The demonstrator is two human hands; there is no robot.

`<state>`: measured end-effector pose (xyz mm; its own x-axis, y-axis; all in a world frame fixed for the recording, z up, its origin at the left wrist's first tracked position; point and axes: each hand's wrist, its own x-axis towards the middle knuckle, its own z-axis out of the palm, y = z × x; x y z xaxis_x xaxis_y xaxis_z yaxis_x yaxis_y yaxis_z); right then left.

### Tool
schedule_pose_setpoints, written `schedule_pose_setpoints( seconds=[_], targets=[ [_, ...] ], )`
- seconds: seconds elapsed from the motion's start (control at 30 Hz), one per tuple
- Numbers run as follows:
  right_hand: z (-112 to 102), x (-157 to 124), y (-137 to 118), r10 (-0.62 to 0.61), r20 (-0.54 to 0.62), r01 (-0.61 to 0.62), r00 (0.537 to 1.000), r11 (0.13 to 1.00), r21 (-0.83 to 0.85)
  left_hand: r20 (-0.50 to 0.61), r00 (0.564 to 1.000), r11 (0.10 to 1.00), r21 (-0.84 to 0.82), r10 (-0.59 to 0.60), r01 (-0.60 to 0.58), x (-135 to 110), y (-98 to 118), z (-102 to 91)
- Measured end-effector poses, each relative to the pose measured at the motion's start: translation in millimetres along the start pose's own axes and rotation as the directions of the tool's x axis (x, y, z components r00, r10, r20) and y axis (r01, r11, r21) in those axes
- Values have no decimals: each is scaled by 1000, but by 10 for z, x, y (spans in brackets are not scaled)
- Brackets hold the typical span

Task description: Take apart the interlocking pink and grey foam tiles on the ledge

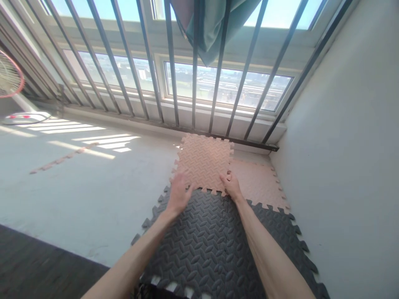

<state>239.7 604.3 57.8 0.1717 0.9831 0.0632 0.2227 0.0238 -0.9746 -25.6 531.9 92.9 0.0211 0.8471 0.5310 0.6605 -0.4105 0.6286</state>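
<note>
While both arms reached forward, the open left hand (179, 194) lay on a pink interlocking foam tile (202, 162) beyond a dark grey foam mat (199, 245). The curled right hand (231, 186) touched the tile's edge, its grip unclear.

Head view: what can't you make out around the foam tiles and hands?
- Head view: the left hand and right hand hide the teeth where the pink foam tile meets the dark grey tiles.
- Head view: the bottom edge cuts off the dark grey tiles' near end and a white-patched thing.
- Head view: the left edge cuts off the fan.
</note>
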Motion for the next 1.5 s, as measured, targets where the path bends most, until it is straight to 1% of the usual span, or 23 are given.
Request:
schedule_pose_setpoints(
  seconds=[0.03, 0.1, 0.13, 0.2, 0.33, 0.43, 0.67, 0.73, 0.77, 0.8, 0.83, 0.87, 0.9, 0.97, 1.03, 1.13, 1.2, 1.23, 1.3, 1.33, 1.37, 1.43, 1.5],
  targets=[
    [43, -1, -31, 0, -17, 1, 1000, 1000, 26, 156, 985, 997, 29, 71, -76, -245, 145, 30],
    [86, 0, -74, -13, -29, 15, 1000, 997, 73, 376, 918, 982, 78, 128, -169, -693, 395, 73],
    [93, 1, -85, -17, -32, 20, 999, 995, 96, 441, 888, 975, 101, 132, -195, -869, 487, 85],
    [102, -2, -87, -26, -34, 31, 999, 988, 150, 500, 857, 967, 134, 122, -217, -1096, 597, 94],
    [145, -22, -97, -84, -49, 94, 995, 958, 271, 528, 845, 968, 153, 89, -198, -1151, 631, 77],
    [161, 13, -248, -87, -37, 94, 995, 960, 264, 542, 838, 970, 162, 66, -181, -1103, 631, 66],
    [223, 259, -1179, -185, -113, 213, 976, 915, 342, 532, 844, 990, 71, 67, -123, -1088, 634, 60],
    [281, 119, -1325, -170, -111, 200, 979, 893, 404, 501, 865, 999, -26, 29, -19, -1045, 603, 57],
    [313, -15, -1342, -150, -100, 179, 984, 882, 436, 469, 883, 992, -106, -17, 75, -1019, 585, 50],
    [347, -187, -1321, -125, -83, 150, 989, 872, 467, 422, 902, 958, -213, -88, 193, -995, 570, 37],
    [383, -389, -1268, -100, -55, 114, 993, 865, 488, 373, 910, 884, -343, -182, 318, -980, 558, 17],
    [422, -613, -1189, -74, -30, 79, 997, 866, 494, 332, 897, 766, -481, -291, 426, -979, 551, -11],
    [467, -847, -1095, -38, -22, 44, 999, 870, 492, 305, 865, 621, -604, -399, 499, -999, 549, -45],
    [573, -1307, -900, 34, 6, -33, 999, 869, 494, 287, 771, 365, -752, -568, 549, -1108, 561, -129],
    [679, -1712, -751, 87, 29, -90, 996, 876, 474, 272, 685, 254, -786, -676, 563, -1297, 574, -227],
    [702, -2184, -653, 80, 70, -98, 994, 944, 317, 183, 609, 264, -779, -771, 569, -1588, 522, -441],
    [543, -2433, -610, 34, 78, -38, 996, 997, 62, 114, 598, 295, -788, -793, 541, -1679, 393, -690],
    [409, -2546, -571, -17, 81, 26, 997, 994, -110, 87, 598, 306, -795, -797, 524, -1677, 296, -858],
    [74, -2750, -436, -185, 93, 207, 978, 885, -417, 46, 575, 319, -794, -817, 517, -1591, 47, -1275],
    [-103, -2840, -341, -233, 111, 256, 966, 813, -523, 24, 544, 323, -782, -839, 534, -1518, -96, -1512],
    [-267, -2920, -236, -257, 115, 272, 960, 749, -604, -9, 492, 330, -753, -870, 569, -1438, -244, -1754],
    [-522, -3050, -24, -272, 120, 274, 955, 648, -711, -68, 432, 343, -722, -899, 601, -1284, -528, -2213],
    [-645, -3137, 138, -266, 144, 279, 953, 585, -761, -109, 374, 345, -675, -921, 652, -1178, -762, -2577]
  ],
)
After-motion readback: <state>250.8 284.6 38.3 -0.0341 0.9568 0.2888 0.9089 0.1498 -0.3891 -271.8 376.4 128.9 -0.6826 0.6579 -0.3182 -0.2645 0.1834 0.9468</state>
